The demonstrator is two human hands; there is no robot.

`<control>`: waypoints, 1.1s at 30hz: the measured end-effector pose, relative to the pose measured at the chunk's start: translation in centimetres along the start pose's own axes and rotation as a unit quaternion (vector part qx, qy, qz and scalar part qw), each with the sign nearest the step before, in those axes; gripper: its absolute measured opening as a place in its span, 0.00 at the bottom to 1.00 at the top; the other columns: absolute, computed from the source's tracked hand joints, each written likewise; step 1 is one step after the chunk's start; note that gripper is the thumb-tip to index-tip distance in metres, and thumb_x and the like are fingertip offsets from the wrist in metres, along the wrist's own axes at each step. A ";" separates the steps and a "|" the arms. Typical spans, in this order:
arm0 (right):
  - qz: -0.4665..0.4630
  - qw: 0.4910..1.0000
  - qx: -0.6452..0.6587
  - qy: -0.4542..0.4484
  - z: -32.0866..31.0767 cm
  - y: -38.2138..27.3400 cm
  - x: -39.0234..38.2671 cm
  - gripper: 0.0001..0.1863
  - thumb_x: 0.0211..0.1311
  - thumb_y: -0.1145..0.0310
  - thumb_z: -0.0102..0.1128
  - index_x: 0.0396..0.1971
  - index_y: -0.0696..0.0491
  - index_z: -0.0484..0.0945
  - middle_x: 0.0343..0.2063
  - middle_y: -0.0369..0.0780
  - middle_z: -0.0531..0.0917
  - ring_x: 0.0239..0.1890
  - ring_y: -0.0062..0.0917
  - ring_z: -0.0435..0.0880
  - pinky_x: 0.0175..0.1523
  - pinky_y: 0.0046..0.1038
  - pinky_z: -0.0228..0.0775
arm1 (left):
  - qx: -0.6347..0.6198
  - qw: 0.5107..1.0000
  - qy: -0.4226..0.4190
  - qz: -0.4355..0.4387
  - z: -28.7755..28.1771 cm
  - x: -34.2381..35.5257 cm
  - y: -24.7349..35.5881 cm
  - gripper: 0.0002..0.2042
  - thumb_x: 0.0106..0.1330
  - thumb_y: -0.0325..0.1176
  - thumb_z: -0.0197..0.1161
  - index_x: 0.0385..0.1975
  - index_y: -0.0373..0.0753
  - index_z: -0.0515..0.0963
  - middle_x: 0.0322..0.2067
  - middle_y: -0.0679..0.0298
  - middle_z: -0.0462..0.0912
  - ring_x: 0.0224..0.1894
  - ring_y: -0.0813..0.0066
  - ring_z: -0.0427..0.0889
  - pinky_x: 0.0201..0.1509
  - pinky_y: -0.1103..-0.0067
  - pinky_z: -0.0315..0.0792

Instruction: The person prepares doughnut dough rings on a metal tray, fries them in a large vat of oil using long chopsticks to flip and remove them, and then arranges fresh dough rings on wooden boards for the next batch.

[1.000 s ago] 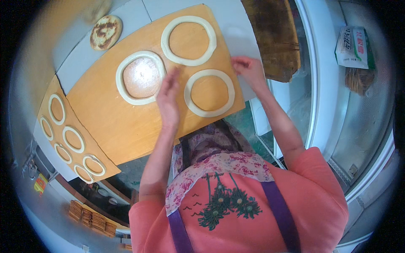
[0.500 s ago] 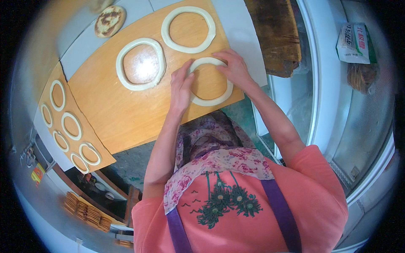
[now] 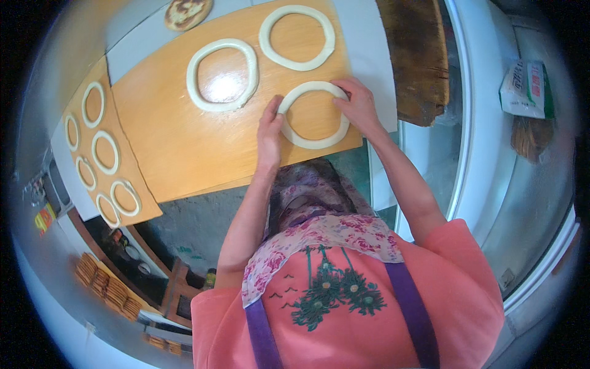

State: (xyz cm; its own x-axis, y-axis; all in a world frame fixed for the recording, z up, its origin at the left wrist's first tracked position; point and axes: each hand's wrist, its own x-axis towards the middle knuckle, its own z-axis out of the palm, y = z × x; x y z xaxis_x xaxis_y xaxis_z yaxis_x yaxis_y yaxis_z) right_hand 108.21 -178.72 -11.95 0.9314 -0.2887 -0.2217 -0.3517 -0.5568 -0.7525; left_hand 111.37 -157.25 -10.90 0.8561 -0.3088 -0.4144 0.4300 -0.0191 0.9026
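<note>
A pale dough ring (image 3: pixel 310 143) lies near the front right of the orange wooden board (image 3: pixel 160 141). My left hand (image 3: pixel 270 132) grips the ring's left side with fingers curled at its edge. My right hand (image 3: pixel 359 107) has thumb and fingers closed on its upper right side. Behind it lies another dough ring (image 3: pixel 296 65), and to the left a squarer ring (image 3: pixel 193 74) surrounds a glare on the board.
Several smaller rings lie on a narrower board (image 3: pixel 126 169) at the left. A browned flatbread (image 3: pixel 184 15) sits behind the boards. A dark plank (image 3: pixel 418 80) and a bag (image 3: pixel 522 92) are at the right; stacks of browned items (image 3: pixel 104 286) are at lower left.
Both hands have come onto the front right ring from either side and closed on it; the right hand moved inward from the board's edge. The view has shifted, with the boards higher in it.
</note>
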 end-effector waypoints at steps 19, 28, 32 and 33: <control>-0.042 0.994 0.021 0.100 -0.3 -2.6 -3.0 0.16 0.51 0.71 0.61 0.41 0.59 0.77 0.37 0.41 0.80 0.38 0.25 0.78 0.44 0.25 0.70 | -0.154 0.980 0.102 0.080 -8.7 -8.9 -5.9 0.25 0.63 0.35 0.51 0.59 0.32 0.59 0.61 0.52 0.59 0.62 0.63 0.59 0.65 0.75 0.52; -0.080 0.979 0.139 -0.125 22.7 -21.5 -11.9 0.17 0.50 0.70 0.63 0.39 0.63 0.76 0.29 0.40 0.81 0.29 0.21 0.80 0.35 0.20 0.72 | -0.176 0.912 0.353 0.111 -29.1 -23.8 -6.0 0.18 0.63 0.32 0.54 0.53 0.34 0.68 0.46 0.63 0.75 0.48 0.77 0.72 0.55 0.80 0.64; -0.121 0.975 0.065 -0.175 34.4 -27.6 -12.9 0.22 0.46 0.64 0.66 0.39 0.64 0.76 0.25 0.41 0.82 0.28 0.21 0.80 0.35 0.23 0.74 | -0.096 0.876 0.455 0.126 -40.1 -25.3 -6.2 0.19 0.62 0.30 0.53 0.53 0.31 0.67 0.49 0.57 0.74 0.52 0.72 0.71 0.57 0.78 0.62; -0.112 0.976 0.055 -0.181 36.8 -29.5 -12.6 0.25 0.43 0.62 0.68 0.39 0.63 0.77 0.24 0.42 0.82 0.28 0.23 0.81 0.35 0.24 0.73 | -0.074 0.867 0.477 0.126 -42.6 -25.1 -6.3 0.20 0.62 0.30 0.53 0.54 0.31 0.67 0.50 0.55 0.74 0.52 0.70 0.72 0.57 0.78 0.62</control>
State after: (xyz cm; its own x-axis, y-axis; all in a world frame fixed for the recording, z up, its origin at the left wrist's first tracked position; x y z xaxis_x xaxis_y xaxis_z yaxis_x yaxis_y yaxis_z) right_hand 110.28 -130.03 -9.77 0.9628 0.1354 -0.2337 -0.1422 -0.4818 -0.8646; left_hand 99.40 -108.88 -11.15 0.7460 0.6418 -0.1775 0.1667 0.0780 0.9829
